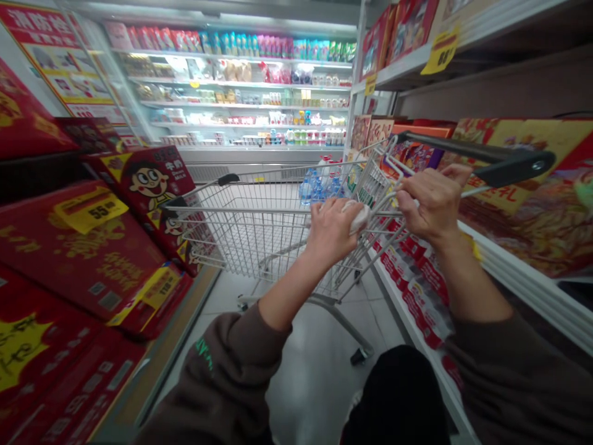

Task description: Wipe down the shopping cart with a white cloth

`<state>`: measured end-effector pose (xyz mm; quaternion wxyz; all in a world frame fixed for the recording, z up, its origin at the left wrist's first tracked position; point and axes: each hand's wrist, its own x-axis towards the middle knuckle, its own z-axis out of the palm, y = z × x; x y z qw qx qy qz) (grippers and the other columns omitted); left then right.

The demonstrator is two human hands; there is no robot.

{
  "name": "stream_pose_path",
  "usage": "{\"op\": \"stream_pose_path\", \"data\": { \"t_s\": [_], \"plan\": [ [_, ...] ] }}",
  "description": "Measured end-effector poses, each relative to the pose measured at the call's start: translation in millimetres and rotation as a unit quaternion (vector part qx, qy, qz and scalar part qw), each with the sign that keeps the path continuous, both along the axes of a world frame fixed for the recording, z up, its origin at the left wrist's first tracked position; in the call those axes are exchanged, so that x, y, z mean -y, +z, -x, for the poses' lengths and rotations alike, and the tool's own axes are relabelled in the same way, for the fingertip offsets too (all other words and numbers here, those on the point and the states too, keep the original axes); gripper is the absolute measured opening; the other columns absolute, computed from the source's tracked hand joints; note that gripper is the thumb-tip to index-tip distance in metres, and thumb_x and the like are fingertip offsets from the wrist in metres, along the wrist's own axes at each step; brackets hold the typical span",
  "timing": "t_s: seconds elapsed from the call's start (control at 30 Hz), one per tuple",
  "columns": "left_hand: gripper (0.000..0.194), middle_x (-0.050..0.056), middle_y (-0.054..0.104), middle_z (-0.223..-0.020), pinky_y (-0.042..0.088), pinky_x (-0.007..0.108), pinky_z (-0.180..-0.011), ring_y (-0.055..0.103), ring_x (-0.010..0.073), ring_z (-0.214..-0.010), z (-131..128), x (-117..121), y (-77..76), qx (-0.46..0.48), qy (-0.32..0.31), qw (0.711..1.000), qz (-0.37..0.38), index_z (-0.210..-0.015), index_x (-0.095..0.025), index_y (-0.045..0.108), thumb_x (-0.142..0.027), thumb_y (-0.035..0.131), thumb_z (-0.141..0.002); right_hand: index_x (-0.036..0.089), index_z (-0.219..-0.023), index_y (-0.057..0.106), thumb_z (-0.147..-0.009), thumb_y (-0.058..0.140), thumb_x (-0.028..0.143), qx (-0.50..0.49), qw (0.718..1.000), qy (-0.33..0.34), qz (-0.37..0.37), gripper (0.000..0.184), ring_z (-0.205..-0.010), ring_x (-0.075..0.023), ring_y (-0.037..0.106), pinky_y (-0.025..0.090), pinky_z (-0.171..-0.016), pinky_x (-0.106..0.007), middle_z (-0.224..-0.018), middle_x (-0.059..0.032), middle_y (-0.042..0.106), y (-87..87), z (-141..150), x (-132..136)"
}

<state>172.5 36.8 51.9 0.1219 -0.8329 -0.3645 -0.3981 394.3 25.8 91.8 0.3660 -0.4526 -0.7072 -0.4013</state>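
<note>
A wire shopping cart stands turned sideways across the aisle in front of me, its basket pointing left. My left hand is closed on a crumpled white cloth, held at the cart's near upper rim. Whether it is cloth or tissue is hard to tell. My right hand wraps around the metal frame just below the cart's dark handle bar. No goods can be made out in the basket.
Red gift boxes are stacked close on the left. Shelves with boxed goods line the right side. Blue-tinted water bottles stand on the floor beyond the cart, before a lit refrigerated display.
</note>
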Motion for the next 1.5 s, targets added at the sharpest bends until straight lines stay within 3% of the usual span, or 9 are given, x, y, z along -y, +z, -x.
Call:
{"op": "stream_pose_path", "data": {
  "t_s": [0.17, 0.4, 0.53, 0.73, 0.93, 1.03, 1.17, 1.33, 1.5],
  "plan": [
    [0.023, 0.008, 0.069, -0.1, 0.045, 0.045, -0.093, 0.06, 0.0284, -0.1, -16, 0, 7.1, -0.065, 0.041, 0.997, 0.013, -0.11, -0.022, 0.067, -0.038, 0.064, -0.093, 0.022, -0.069, 0.051, -0.097, 0.032, 0.045, -0.012, 1.0, 0.017, -0.013, 0.041, -0.07, -0.018, 0.048, 0.026, -0.087, -0.045, -0.067, -0.0018, 0.058, -4.1, -17, -8],
    [0.022, 0.014, 0.065, -0.105, 0.044, 0.046, -0.094, 0.057, 0.0304, -0.105, -48, 12, 8.4, -0.077, 0.066, 0.994, 0.039, -0.112, -0.016, 0.064, -0.029, 0.058, -0.095, 0.024, -0.065, 0.041, -0.1, 0.022, 0.054, -0.071, 0.997, -0.014, -0.035, 0.05, -0.071, -0.0191, 0.04, 0.025, -0.086, -0.045, -0.065, -0.0044, 0.055, -11.9, -40, -18],
    [0.021, 0.015, 0.064, -0.105, 0.043, 0.046, -0.096, 0.056, 0.0301, -0.107, -61, 18, 5.5, -0.056, 0.055, 0.996, 0.05, -0.111, -0.014, 0.064, -0.025, 0.057, -0.095, 0.024, -0.07, 0.051, -0.101, 0.019, 0.053, -0.094, 0.993, -0.064, -0.032, 0.053, -0.081, -0.0228, 0.047, 0.028, -0.09, -0.047, -0.071, -0.0076, 0.058, -19.5, -47, -23],
    [0.022, 0.015, 0.064, -0.107, 0.043, 0.047, -0.097, 0.055, 0.0311, -0.107, -62, 20, 3.5, -0.035, 0.043, 0.997, 0.051, -0.114, -0.016, 0.063, -0.023, 0.056, -0.094, 0.022, -0.097, 0.066, -0.098, 0.038, 0.042, -0.115, 0.989, -0.087, 0.025, 0.035, -0.106, -0.035, 0.054, 0.028, -0.099, -0.061, -0.09, -0.0119, 0.066, -21.4, -48, -18],
    [0.025, 0.012, 0.065, -0.112, 0.044, 0.047, -0.097, 0.055, 0.0304, -0.108, -38, 10, -3.4, -0.001, 0.05, 0.996, 0.067, -0.118, -0.021, 0.064, -0.026, 0.053, -0.096, 0.024, -0.132, 0.059, -0.102, 0.034, 0.032, -0.018, 0.996, -0.005, 0.09, 0.04, -0.136, -0.0287, 0.046, 0.021, -0.118, -0.059, -0.133, -0.0092, 0.066, -41.0, -16, -7],
    [0.026, 0.011, 0.066, -0.112, 0.045, 0.045, -0.096, 0.055, 0.0288, -0.107, -21, 3, -6.8, 0.007, 0.067, 0.996, 0.058, -0.119, -0.023, 0.064, -0.029, 0.054, -0.096, 0.021, -0.138, 0.055, -0.103, 0.033, 0.038, 0.026, 0.993, 0.002, 0.117, 0.044, -0.137, -0.027, 0.048, 0.016, -0.124, -0.057, -0.13, -0.0084, 0.068, -65.1, 6, -8],
    [0.029, 0.012, 0.067, -0.109, 0.046, 0.045, -0.095, 0.057, 0.0293, -0.106, 9, -9, -9.3, 0.006, 0.097, 0.993, 0.071, -0.12, -0.022, 0.066, -0.035, 0.055, -0.097, 0.022, -0.128, 0.06, -0.103, 0.028, 0.043, -0.033, 0.994, -0.024, 0.104, 0.046, -0.124, -0.0275, 0.055, 0.019, -0.125, -0.055, -0.115, -0.0083, 0.07, -85.7, 20, -19],
    [0.027, 0.011, 0.07, -0.106, 0.047, 0.047, -0.096, 0.061, 0.0294, -0.105, 28, -18, -9.7, 0.016, 0.121, 0.99, 0.07, -0.116, -0.022, 0.068, -0.037, 0.058, -0.095, 0.022, -0.113, 0.065, -0.102, 0.025, 0.045, -0.097, 0.991, -0.008, 0.095, 0.047, -0.118, -0.0302, 0.057, 0.019, -0.124, -0.059, -0.105, -0.0099, 0.069, -85.5, 39, -29],
    [0.031, 0.008, 0.068, -0.127, 0.045, 0.046, -0.105, 0.06, 0.0259, -0.116, 20, -18, -11.7, 0.018, 0.038, 0.998, 0.043, -0.122, -0.025, 0.064, -0.033, 0.062, -0.093, 0.018, -0.136, 0.055, -0.103, 0.024, 0.042, -0.076, 0.989, 0.034, 0.119, 0.052, -0.118, -0.0287, 0.057, 0.027, -0.116, -0.052, -0.127, -0.0126, 0.067, -83.5, 71, -32]
  ]
}}
